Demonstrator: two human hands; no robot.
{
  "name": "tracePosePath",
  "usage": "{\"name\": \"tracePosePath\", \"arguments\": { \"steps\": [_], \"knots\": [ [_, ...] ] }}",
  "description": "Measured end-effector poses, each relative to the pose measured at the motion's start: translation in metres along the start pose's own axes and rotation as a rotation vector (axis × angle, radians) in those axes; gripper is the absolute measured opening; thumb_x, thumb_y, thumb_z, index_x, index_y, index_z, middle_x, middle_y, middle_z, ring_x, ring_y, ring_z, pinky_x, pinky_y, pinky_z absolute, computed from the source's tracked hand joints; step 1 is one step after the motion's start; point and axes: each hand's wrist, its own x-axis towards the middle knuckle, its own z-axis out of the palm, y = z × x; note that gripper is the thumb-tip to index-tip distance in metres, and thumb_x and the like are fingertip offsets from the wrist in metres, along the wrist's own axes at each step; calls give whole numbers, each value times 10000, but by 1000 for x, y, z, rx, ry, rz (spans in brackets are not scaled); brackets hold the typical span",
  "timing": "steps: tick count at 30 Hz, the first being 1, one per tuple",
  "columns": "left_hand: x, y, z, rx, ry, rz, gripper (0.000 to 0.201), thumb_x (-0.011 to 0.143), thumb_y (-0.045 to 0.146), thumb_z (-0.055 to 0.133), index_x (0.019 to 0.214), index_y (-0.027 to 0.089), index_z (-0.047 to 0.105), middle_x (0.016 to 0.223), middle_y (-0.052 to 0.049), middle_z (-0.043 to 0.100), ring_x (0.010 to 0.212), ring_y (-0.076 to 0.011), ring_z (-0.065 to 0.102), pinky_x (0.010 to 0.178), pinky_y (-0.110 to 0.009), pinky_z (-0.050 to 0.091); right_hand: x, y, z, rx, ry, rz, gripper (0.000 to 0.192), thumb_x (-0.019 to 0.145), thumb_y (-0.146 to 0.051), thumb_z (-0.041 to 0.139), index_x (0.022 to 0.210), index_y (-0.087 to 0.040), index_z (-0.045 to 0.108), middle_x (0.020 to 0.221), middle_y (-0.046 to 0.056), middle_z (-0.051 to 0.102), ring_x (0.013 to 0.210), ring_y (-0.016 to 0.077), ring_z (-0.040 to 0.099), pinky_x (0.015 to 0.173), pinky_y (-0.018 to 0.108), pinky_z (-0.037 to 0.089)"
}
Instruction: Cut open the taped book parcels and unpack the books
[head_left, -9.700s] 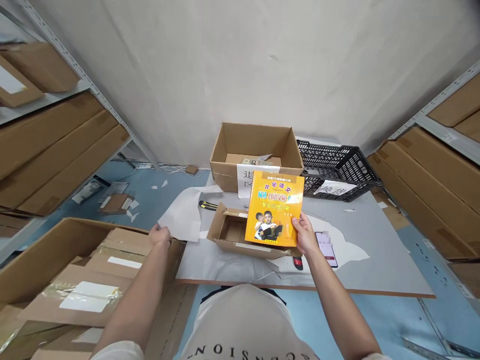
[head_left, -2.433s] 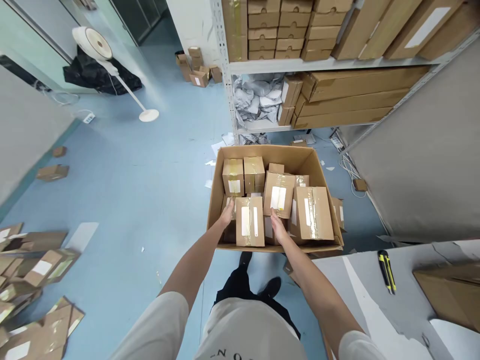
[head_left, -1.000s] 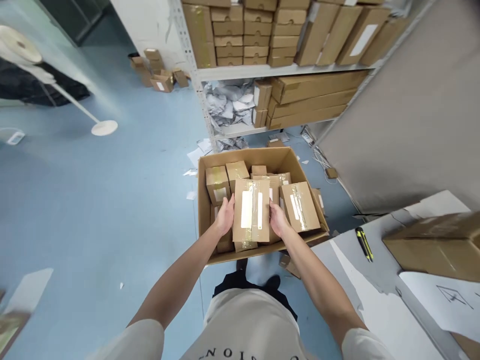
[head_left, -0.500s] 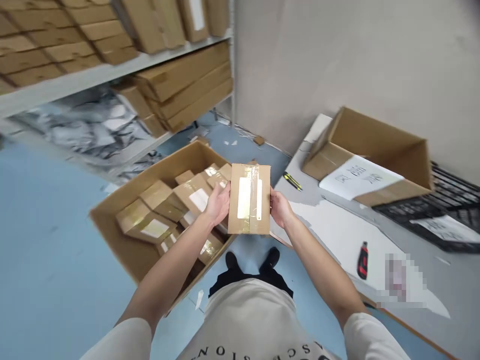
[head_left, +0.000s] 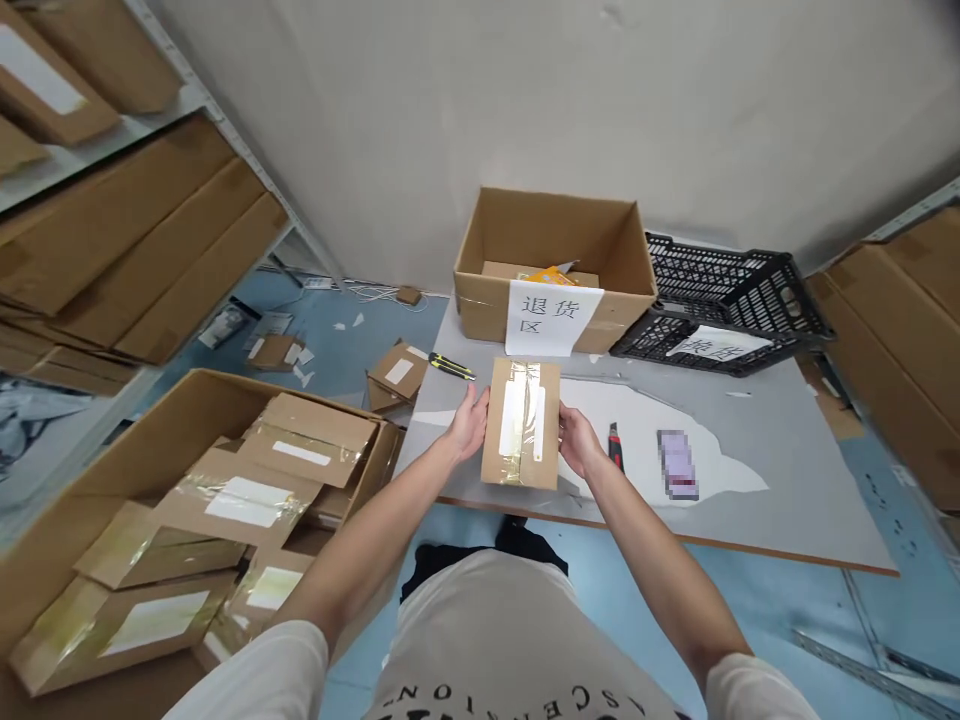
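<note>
Head view: both hands on one parcel (head_left: 521,422), a small taped cardboard box with a white label strip on top. Left hand (head_left: 469,424) clamps its left edge, right hand (head_left: 579,441) clamps the right edge, fingers wrapped under. Parcel sits over the near edge of the table (head_left: 787,500); can't tell if its base is touching the top or just above it.

Around it:
- Red cutter (head_left: 613,447) just beside the right hand, on the white paper sheet (head_left: 645,420).
- Phone (head_left: 677,464) near, further right.
- Yellow cutter (head_left: 451,366) beyond the left hand, near the table's left corner.
- Open box (head_left: 553,270) with a paper sign at the back, black crate (head_left: 724,305) to its right.
- Big carton (head_left: 67,500) of similar taped parcels on the floor, left.

Judgement on doing this step well:
- Set the parcel flat and fully on the table, not hanging over the edge.
- Keep the taped seam up, label side readable.
- Keep the left hand pinning it before the right lets go.
- Red cutter is the closer blade; short reach, no need to cross over the parcel.
- Keep clear of the phone when putting it down.
</note>
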Motion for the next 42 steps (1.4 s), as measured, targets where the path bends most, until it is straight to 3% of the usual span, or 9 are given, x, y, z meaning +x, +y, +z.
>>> {"name": "tracePosePath", "arguments": {
  "steps": [5,11,17,21,25,28,33,37,42],
  "knots": [
    [48,-34,16,-11,10,-80,781,783,768,209,1400,306,340,1398,-10,456,1290,-286,397,1065,-431,289,17,-2,-61,46,25,32,308,781,-398,475,1009,-246,616,912,-4,676,785,180,585,561,248,425],
    [69,-54,11,2,20,-160,831,755,798,183,1386,291,372,1405,-13,447,1322,-273,352,1081,-419,261,33,11,-93,61,32,84,322,790,-395,466,1042,-254,608,945,-3,686,812,181,611,562,246,443],
    [76,-55,-4,54,26,-186,843,768,782,145,1414,271,325,1459,-19,366,1373,-240,255,1123,-394,167,44,16,-95,64,17,88,342,790,-429,507,1079,-273,603,972,-11,692,885,196,622,611,270,484],
    [84,-51,-19,167,78,-210,788,815,727,157,1434,254,275,1518,-8,213,1410,-203,113,1138,-370,68,41,21,-95,80,36,85,366,799,-501,513,1072,-282,618,1051,13,678,1058,224,579,815,343,494],
    [110,-37,-33,284,158,-136,663,860,650,201,1401,295,343,1527,23,150,1411,-186,35,1132,-364,3,16,50,-102,145,311,9,352,790,-555,522,1044,-328,612,1168,14,623,1252,186,440,1001,373,392],
    [137,-23,-35,339,123,-86,665,858,652,180,1357,288,426,1511,4,222,1408,-186,76,1131,-355,30,-16,84,-104,263,422,35,388,771,-633,494,993,-336,609,1166,27,615,1237,191,456,980,399,416],
    [169,-8,-27,450,90,-126,709,847,661,220,1268,190,541,1438,-96,376,1395,-232,166,1133,-370,41,-53,120,-86,489,196,137,525,757,-731,402,954,-293,614,1018,73,658,1064,246,584,873,448,490],
    [174,-5,-23,479,57,-146,697,868,634,228,1218,145,580,1339,-122,501,1381,-253,221,1134,-397,49,-56,116,-72,613,128,80,547,795,-715,337,916,-260,616,1033,85,649,1107,248,559,903,444,476],
    [165,6,-27,429,60,-154,628,874,611,296,1191,166,606,1222,-105,603,1364,-244,265,1140,-381,69,-55,104,-72,595,122,94,601,797,-727,301,959,-245,621,1093,93,634,1160,251,520,884,455,477]
  ]
}}
